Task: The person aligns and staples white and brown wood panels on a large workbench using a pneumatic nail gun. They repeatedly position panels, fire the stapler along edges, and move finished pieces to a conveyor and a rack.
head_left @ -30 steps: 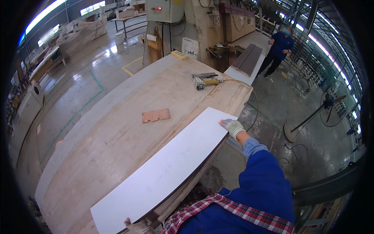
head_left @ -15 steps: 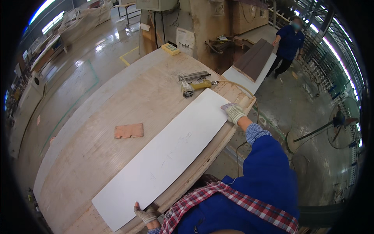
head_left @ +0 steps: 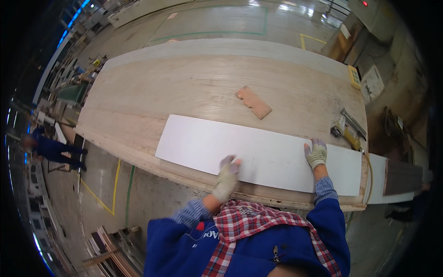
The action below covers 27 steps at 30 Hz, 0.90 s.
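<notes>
A long white board [head_left: 207, 141] with faint pencil marks lies lengthwise along the near edge of the wooden table [head_left: 152, 74]. My left hand [head_left: 227, 177], in a fingerless-tipped striped glove, hovers at or just over the board's near edge, left of its middle. Motion smears its fingers. On the right part of the board's face rests my right hand [head_left: 317, 153], gloved the same way, fingers stretched out and pointing away from me. Beyond the board sits a small notched piece of reddish-brown wood [head_left: 254, 102].
A nail gun [head_left: 348, 130] with a yellow hose lies at the table's right end, near a yellow box with buttons [head_left: 354, 77]. Past that end, dark panels [head_left: 402, 177] rest on a white sheet. Another person [head_left: 55, 150] stands far left; stacked boards [head_left: 115, 254] lie lower left.
The view has swung round to the left. My left hand has left the board's left end for its near edge; my right hand has shifted from the right end onto the board's face.
</notes>
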Each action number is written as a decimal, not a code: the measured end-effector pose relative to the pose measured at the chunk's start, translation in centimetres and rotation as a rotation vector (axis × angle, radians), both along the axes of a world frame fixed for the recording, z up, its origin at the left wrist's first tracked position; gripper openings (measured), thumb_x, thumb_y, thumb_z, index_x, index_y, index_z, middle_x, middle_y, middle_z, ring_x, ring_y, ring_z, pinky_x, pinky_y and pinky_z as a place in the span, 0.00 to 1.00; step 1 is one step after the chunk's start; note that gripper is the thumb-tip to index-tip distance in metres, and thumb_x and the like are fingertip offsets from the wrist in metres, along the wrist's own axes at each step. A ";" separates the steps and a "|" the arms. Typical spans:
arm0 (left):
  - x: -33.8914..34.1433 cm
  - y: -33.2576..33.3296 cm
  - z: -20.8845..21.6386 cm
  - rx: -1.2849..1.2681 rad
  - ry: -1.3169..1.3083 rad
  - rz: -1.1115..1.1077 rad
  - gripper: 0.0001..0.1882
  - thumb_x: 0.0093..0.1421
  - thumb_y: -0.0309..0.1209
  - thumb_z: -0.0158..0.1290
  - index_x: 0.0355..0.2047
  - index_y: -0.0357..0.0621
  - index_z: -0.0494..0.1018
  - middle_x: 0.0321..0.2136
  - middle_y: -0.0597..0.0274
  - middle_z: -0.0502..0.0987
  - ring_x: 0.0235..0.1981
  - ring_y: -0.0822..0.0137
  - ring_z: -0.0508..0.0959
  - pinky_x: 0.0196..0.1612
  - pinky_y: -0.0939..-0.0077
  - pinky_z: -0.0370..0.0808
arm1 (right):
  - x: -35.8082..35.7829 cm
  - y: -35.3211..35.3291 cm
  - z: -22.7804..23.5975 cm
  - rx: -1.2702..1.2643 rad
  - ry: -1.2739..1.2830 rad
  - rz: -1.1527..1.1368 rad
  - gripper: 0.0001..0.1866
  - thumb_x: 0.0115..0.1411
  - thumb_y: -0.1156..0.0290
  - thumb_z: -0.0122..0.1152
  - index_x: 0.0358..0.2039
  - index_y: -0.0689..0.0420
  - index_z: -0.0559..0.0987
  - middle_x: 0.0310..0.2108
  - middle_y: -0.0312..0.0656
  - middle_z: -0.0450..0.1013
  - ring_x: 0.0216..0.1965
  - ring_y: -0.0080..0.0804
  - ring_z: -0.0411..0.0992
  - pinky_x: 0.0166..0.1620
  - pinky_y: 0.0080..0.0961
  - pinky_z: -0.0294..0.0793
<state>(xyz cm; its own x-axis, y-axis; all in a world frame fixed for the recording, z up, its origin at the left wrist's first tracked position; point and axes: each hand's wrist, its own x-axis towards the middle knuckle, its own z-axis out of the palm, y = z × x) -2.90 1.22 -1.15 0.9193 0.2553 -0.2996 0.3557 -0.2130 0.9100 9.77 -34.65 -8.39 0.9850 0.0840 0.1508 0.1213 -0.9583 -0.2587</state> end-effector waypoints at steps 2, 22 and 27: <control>4.3 -1.5 0.3 0.473 -0.194 -0.260 0.28 0.61 0.49 0.46 0.52 0.40 0.67 0.53 0.46 0.68 0.55 0.51 0.67 0.59 0.65 0.61 | -0.7 0.1 -0.2 0.014 -0.065 -0.001 0.23 0.53 0.53 0.58 0.40 0.59 0.74 0.39 0.50 0.71 0.46 0.50 0.67 0.53 0.43 0.63; 1.2 3.9 -5.9 0.816 -0.543 -0.900 0.35 0.56 0.57 0.42 0.56 0.44 0.65 0.62 0.36 0.53 0.64 0.41 0.53 0.63 0.37 0.42 | -13.3 2.5 1.4 -0.038 -0.080 0.134 0.37 0.56 0.52 0.53 0.60 0.63 0.59 0.61 0.62 0.54 0.61 0.59 0.54 0.60 0.50 0.53; 1.5 3.3 -6.5 0.730 -0.458 -0.956 0.34 0.55 0.54 0.44 0.56 0.45 0.64 0.63 0.39 0.52 0.65 0.45 0.53 0.63 0.38 0.43 | -13.4 2.3 1.1 -0.105 0.019 0.089 0.37 0.57 0.50 0.50 0.60 0.62 0.59 0.62 0.60 0.52 0.62 0.59 0.52 0.61 0.50 0.51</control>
<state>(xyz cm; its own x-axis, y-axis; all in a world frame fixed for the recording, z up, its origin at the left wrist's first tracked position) -1.36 4.57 -7.70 0.8082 -0.5885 0.0200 -0.5261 -0.7063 0.4736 -3.59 -32.36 -7.30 0.9754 0.1858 0.1185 0.2035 -0.9657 -0.1610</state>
